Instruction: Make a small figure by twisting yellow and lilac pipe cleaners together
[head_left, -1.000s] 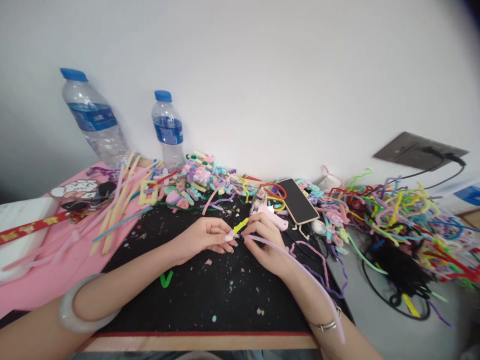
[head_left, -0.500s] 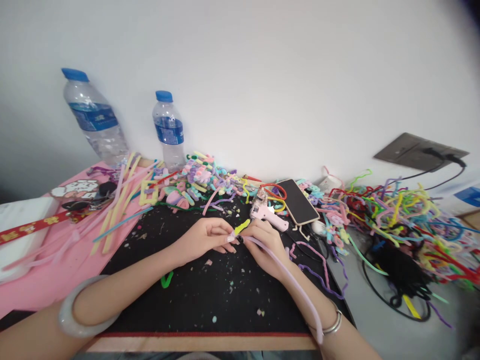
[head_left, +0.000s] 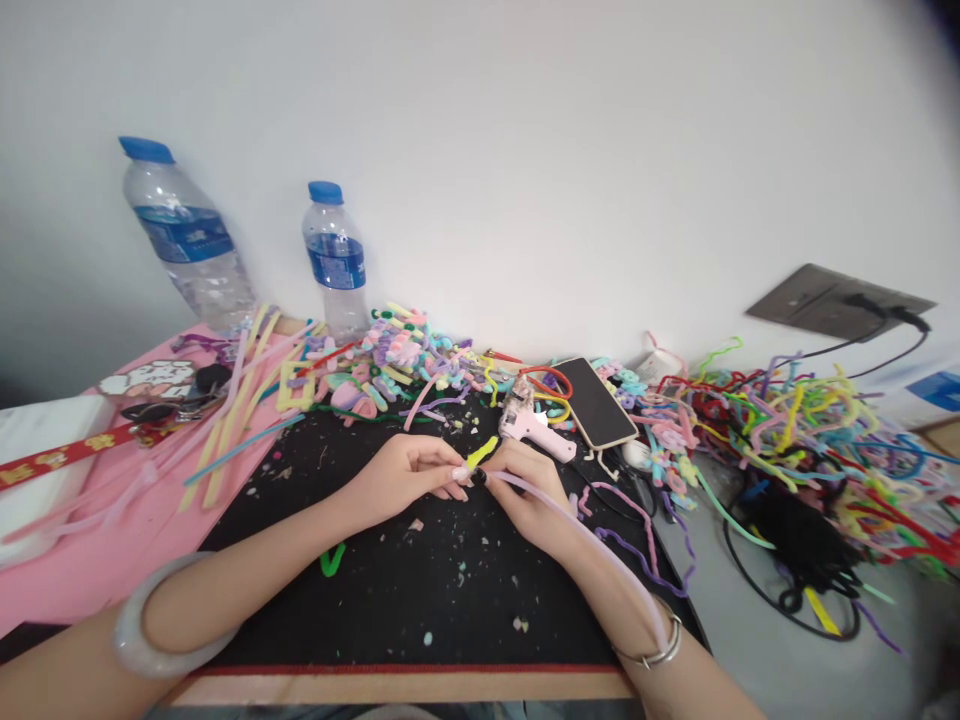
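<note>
Over the black mat point(head_left: 420, 610), my left hand point(head_left: 405, 478) and my right hand point(head_left: 529, 492) meet with fingertips nearly touching. Both are pinched closed on one end of a pale lilac pipe cleaner point(head_left: 600, 545). Its long tail curves over my right wrist toward me. A short yellow fuzzy piece point(head_left: 482, 452) sticks up between the fingertips, and a small black thing point(head_left: 478, 478) shows at my right thumb; how these join is hidden by the fingers. Just beyond my right hand lies a pink glue gun point(head_left: 536, 433).
A phone point(head_left: 596, 403) lies behind the glue gun. Colourful pipe cleaners heap point(head_left: 810, 430) at the right. Two water bottles point(head_left: 335, 262) stand by the wall. A pink sheet point(head_left: 82, 590) holds long strips at the left. A green scrap point(head_left: 332, 560) lies on the mat.
The lilac pipe cleaner's tail has swung right and now lies along my right forearm. My fingertips have shifted slightly around its end, both still pinching.
</note>
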